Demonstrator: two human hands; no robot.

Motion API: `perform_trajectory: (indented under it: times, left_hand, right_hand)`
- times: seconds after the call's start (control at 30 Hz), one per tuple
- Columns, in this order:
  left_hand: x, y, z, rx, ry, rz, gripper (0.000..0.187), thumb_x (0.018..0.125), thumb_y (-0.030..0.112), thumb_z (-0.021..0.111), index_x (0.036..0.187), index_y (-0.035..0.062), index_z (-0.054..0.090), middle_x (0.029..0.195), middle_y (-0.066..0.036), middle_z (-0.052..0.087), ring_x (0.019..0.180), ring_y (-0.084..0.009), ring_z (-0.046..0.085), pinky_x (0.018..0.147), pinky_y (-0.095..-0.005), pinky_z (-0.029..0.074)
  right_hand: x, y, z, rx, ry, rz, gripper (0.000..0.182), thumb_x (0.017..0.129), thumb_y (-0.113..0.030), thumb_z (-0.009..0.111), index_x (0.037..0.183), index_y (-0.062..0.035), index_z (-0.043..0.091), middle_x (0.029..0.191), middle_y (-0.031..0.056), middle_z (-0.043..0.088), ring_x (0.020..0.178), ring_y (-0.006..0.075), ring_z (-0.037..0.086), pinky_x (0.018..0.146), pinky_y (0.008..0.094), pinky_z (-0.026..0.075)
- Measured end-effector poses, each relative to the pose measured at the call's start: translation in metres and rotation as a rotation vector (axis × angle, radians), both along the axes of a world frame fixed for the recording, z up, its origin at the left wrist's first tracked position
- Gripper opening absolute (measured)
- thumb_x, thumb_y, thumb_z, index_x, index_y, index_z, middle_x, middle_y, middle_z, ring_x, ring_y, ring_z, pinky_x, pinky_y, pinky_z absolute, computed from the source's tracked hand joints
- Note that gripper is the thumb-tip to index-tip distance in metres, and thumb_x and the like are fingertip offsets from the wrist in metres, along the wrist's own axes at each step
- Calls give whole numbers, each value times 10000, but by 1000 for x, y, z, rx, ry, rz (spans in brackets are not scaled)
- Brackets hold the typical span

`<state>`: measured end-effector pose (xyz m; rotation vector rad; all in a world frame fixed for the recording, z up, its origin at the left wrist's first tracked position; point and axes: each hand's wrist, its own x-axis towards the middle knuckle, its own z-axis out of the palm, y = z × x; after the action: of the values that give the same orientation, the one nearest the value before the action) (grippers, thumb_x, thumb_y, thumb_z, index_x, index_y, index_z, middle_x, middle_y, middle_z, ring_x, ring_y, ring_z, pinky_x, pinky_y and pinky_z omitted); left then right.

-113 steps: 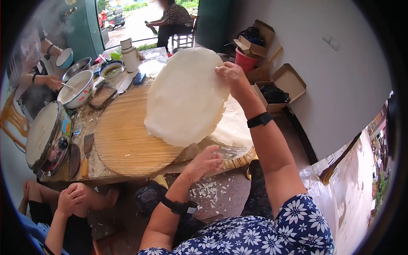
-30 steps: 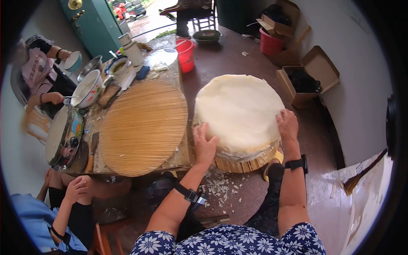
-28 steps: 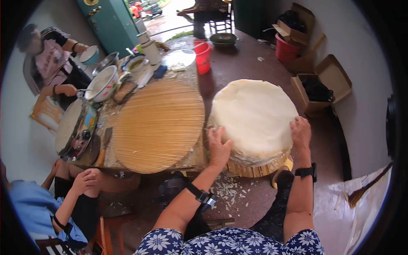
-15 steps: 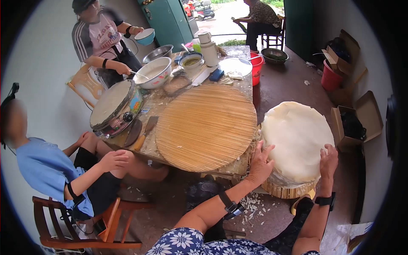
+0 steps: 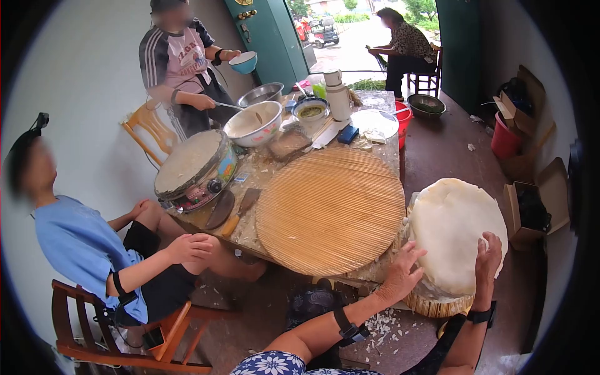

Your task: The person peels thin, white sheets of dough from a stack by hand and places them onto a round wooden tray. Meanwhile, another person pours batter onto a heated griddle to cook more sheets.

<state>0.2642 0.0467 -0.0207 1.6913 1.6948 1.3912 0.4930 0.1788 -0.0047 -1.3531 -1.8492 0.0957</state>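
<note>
A tall stack of thin pale round sheets [image 5: 459,231] rests on a round slatted mat [image 5: 437,306] at the right. My left hand [image 5: 403,273] is at the near left edge of the stack, fingers spread, holding nothing. Over the stack's right side is my right hand [image 5: 489,256], its fingers curled but apart, with nothing visible between them; whether it touches the top sheet is unclear. A large bare round slatted mat [image 5: 331,212] lies on the table just left of the stack.
A round griddle [image 5: 192,164], a batter bowl [image 5: 253,125] and a yellow-handled tool [image 5: 231,225] are on the table [image 5: 250,178]. One person [image 5: 81,244] sits at left; another [image 5: 181,56] stands behind, holding a ladle and bowl. A third [image 5: 409,47] sits by the doorway.
The whole view has shifted, so things appear lower and further right. The standing person's ladle has moved in the batter bowl. My hands stay beside the stack.
</note>
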Motion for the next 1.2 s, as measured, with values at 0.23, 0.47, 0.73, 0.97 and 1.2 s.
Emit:
perform_trajectory:
  times: [0.23, 0.47, 0.73, 0.97, 1.2]
  left_hand:
    - [3, -1, 3, 9, -77, -53, 367, 777, 28, 596, 1138, 83, 550, 1269, -148, 477, 1185, -319, 477, 987, -383, 403]
    - [10, -1, 4, -19, -141, -100, 303, 785, -11, 567, 1082, 50, 575, 1170, -141, 557, 1118, -294, 541, 950, -350, 437]
    - [13, -6, 14, -97, -205, -143, 247, 810, -7, 553, 1053, 28, 584, 1078, -146, 598, 1023, -287, 596, 864, -332, 486]
    - [11, -7, -6, -132, -161, -203, 203, 825, -18, 542, 1018, 28, 587, 951, -119, 634, 895, -263, 636, 770, -331, 506]
    - [5, -3, -9, -74, -248, -202, 160, 850, -22, 530, 994, 24, 584, 878, -124, 637, 834, -257, 642, 736, -321, 512]
  right_hand:
    - [2, -1, -1, 7, -7, 0, 183, 795, 8, 599, 973, -14, 565, 942, 138, 579, 920, 310, 556, 823, 363, 442]
    - [9, 2, -5, -6, 22, 12, 174, 801, 10, 589, 972, -10, 564, 938, 140, 581, 914, 311, 560, 816, 363, 445]
    - [-12, 2, 2, 24, 113, 49, 162, 810, 31, 562, 969, -2, 565, 932, 139, 581, 894, 300, 565, 815, 352, 446]
    - [-41, -5, 0, 30, 188, 141, 150, 805, 55, 550, 946, 7, 567, 904, 126, 569, 866, 264, 558, 794, 320, 446]
    - [-63, -3, -3, 33, 185, 181, 161, 796, 71, 551, 942, 6, 571, 902, 121, 569, 872, 257, 561, 797, 319, 444]
